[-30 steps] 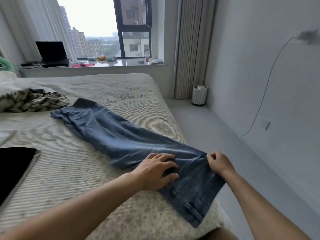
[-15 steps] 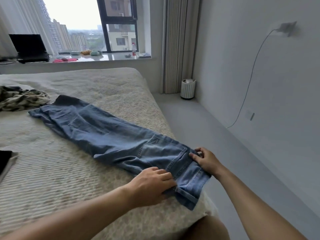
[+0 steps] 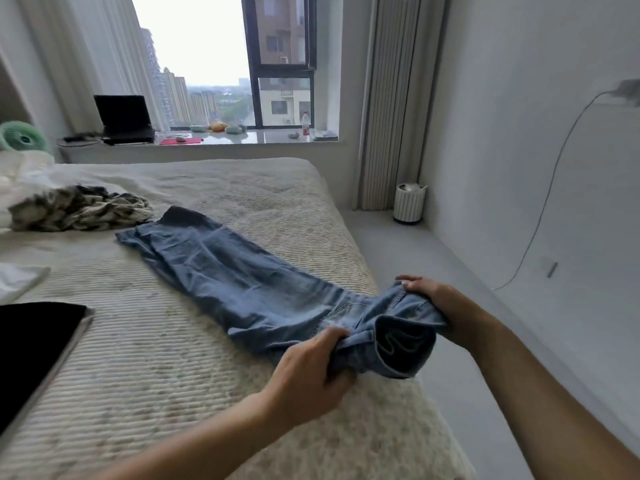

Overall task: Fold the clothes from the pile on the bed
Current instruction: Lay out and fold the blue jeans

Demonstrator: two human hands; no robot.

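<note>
A pair of blue jeans (image 3: 235, 275) lies folded lengthwise across the beige ribbed bed (image 3: 145, 368), legs pointing toward the far left. Its waist end is lifted off the bed at the near right corner. My left hand (image 3: 311, 368) grips the near side of the waistband. My right hand (image 3: 433, 299) grips the far side, fingers curled over the denim. The waistband sags open between the two hands. A crumpled black-and-white patterned garment (image 3: 83, 207) lies on the bed at the far left.
A folded black item (image 3: 31, 344) and a white cloth (image 3: 17, 280) sit at the left edge of the bed. Grey floor runs along the right, with a white bin (image 3: 409, 202) by the curtain. A windowsill beyond the bed carries a laptop (image 3: 124, 117) and small items.
Both hands went from pressing the waist flat on the bed to gripping it and lifting it up. The head view swung back to the left.
</note>
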